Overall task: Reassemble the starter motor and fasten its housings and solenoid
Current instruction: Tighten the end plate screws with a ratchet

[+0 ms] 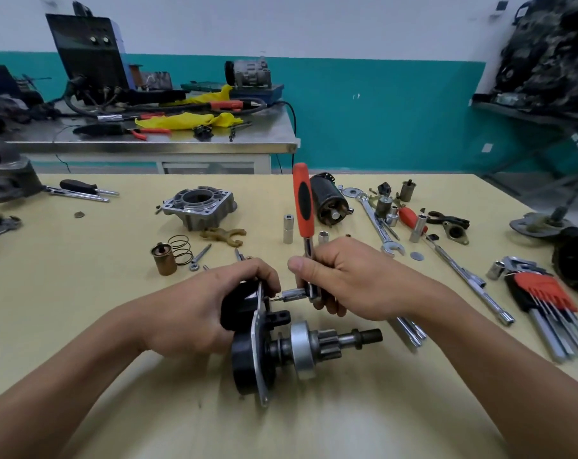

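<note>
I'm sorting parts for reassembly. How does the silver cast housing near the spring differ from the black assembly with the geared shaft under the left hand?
The silver cast housing sits untouched, hollow mouth upward; the black starter assembly lies sideways, geared shaft pointing right. The housing is bare metal, the assembly mostly black. The left hand grips only the assembly, and the right hand holds an orange-handled ratchet against it. Both rest on the yellow table.

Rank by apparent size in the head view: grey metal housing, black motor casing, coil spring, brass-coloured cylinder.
grey metal housing
black motor casing
brass-coloured cylinder and coil spring: too alike to rank
</note>
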### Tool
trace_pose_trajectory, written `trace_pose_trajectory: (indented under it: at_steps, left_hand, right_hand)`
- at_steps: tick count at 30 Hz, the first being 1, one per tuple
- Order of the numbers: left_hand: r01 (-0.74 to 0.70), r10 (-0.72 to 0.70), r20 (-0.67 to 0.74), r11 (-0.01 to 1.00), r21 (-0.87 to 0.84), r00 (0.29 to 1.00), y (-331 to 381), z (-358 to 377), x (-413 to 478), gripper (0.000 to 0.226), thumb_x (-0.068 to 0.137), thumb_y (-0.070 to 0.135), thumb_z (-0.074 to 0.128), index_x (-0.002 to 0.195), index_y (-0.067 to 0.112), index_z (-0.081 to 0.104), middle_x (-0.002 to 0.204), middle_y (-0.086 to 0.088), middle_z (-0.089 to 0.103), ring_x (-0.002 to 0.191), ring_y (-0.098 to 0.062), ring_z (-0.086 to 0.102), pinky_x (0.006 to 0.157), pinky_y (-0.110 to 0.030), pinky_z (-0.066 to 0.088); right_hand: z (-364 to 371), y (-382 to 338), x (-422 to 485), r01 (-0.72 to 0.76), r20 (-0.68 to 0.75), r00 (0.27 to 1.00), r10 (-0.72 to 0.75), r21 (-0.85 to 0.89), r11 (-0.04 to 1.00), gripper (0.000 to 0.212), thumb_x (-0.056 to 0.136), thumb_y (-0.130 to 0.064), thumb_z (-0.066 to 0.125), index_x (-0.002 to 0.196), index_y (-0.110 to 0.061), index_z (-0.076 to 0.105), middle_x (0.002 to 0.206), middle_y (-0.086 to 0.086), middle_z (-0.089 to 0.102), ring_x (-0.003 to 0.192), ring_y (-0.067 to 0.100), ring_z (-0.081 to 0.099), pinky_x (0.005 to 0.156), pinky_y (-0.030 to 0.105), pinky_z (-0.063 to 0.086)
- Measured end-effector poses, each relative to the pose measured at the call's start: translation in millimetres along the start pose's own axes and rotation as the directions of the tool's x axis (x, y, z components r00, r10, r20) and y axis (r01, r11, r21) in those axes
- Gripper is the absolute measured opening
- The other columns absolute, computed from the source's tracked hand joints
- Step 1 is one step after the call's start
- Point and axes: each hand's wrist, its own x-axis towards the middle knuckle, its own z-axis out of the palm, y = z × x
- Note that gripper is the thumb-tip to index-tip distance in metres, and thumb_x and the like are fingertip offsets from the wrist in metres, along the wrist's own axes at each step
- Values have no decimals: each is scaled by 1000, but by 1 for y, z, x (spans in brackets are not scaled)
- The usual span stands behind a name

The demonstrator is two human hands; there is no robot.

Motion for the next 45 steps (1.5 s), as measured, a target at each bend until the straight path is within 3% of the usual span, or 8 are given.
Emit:
trace_pose_trajectory:
  at_steps: [12,21,31,34,37,41,43,45]
  left_hand:
    - [-78,82,-50,994,80,995,0,4,1,44,77,13,84,105,32,56,97,14,56,85,-8,56,69,-11,42]
    - [-94,99,-55,991,97,994,-1,4,2,42,77,14,84,105,30,57,99,14,55,87,-7,56,69,-10,41]
    - [-147,169,-86,964,223,982,-8,9,5,49,79,21,75,124,36,62,115,18,56,112,-5,56,92,-22,47]
    - [-163,196,-100,948,273,976,-14,10,5,48,80,28,69,124,44,60,118,25,52,115,0,53,93,-17,45]
    - [-172,212,-94,932,320,973,-13,10,7,47,77,38,62,118,60,54,120,33,46,116,7,49,94,-11,41]
    - [-174,213,-89,932,319,973,-14,9,7,47,83,29,71,127,43,59,122,30,49,118,4,50,96,-14,41]
    - [-166,208,-94,928,333,974,-14,8,7,49,84,26,74,127,42,58,122,29,48,119,3,50,97,-17,43]
    - [-159,204,-104,928,337,973,-13,8,8,51,83,27,72,127,44,56,121,29,48,118,4,49,96,-17,42]
  right_hand:
    - [-3,-3,1,-13,11,1000,13,17,1000,51,98,-49,47,83,-3,63,65,2,66,52,11,61,52,22,53]
    - [-1,-1,2,-18,3,1000,18,12,1000,51,98,-51,46,80,-6,62,65,6,68,51,12,61,51,25,54]
    - [13,1,6,-294,108,956,274,282,914,54,100,-54,45,68,-12,56,49,1,58,37,11,47,39,19,40]
    - [5,0,0,-252,201,958,206,236,938,42,101,-46,50,75,-14,56,57,-1,59,48,11,51,48,22,45]
    - [-6,2,-8,-84,191,979,73,48,995,27,97,-43,59,93,-16,66,67,-11,63,61,5,57,59,22,49]
    - [-10,5,-11,115,67,993,-102,-237,965,30,86,-44,73,112,-29,71,79,-19,68,75,1,63,70,19,54]
    - [-9,7,-10,110,34,994,-105,-224,968,29,84,-43,76,105,-23,74,83,-12,71,77,6,67,75,29,58]
    - [-8,7,-8,68,22,998,-67,-83,994,27,85,-44,75,91,-18,74,77,-3,74,64,11,68,65,30,59]
